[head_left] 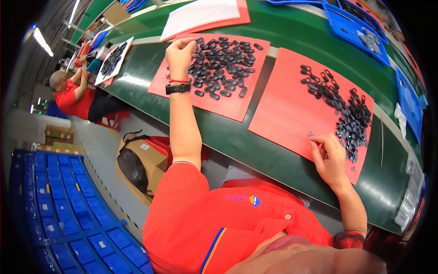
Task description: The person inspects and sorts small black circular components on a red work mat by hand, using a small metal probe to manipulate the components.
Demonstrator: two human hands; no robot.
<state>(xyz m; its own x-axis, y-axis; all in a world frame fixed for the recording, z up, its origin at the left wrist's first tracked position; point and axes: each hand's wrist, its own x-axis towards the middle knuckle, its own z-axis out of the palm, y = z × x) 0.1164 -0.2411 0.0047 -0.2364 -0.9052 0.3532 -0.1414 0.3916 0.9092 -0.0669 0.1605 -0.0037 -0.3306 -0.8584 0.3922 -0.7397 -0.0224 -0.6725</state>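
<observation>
My left hand (pixel 179 55) is over the left red mat (pixel 228 108), its thumb and fingers pinched together at the edge of a spread of black oval parts (pixel 223 61). Whatever lies in that pinch is hidden. On the right, my right hand (pixel 329 157) hovers low over another red mat (pixel 283 98) with its fingers curled and thumb close to the index finger. A small shiny disc (pixel 310 134) shows right at those fingertips; whether they grip it is unclear. Beyond that hand lie a heap of small dark discs (pixel 351 132) and several loose black oval parts (pixel 321 86).
Both mats lie on a dark green bench (pixel 228 141). Blue trays (pixel 356 34) line the far right, and a white sheet (pixel 200 18) lies at the back. A thin rod (pixel 382 141) is by the right mat. A co-worker (pixel 75 93) sits far left, past a cardboard box (pixel 153 164).
</observation>
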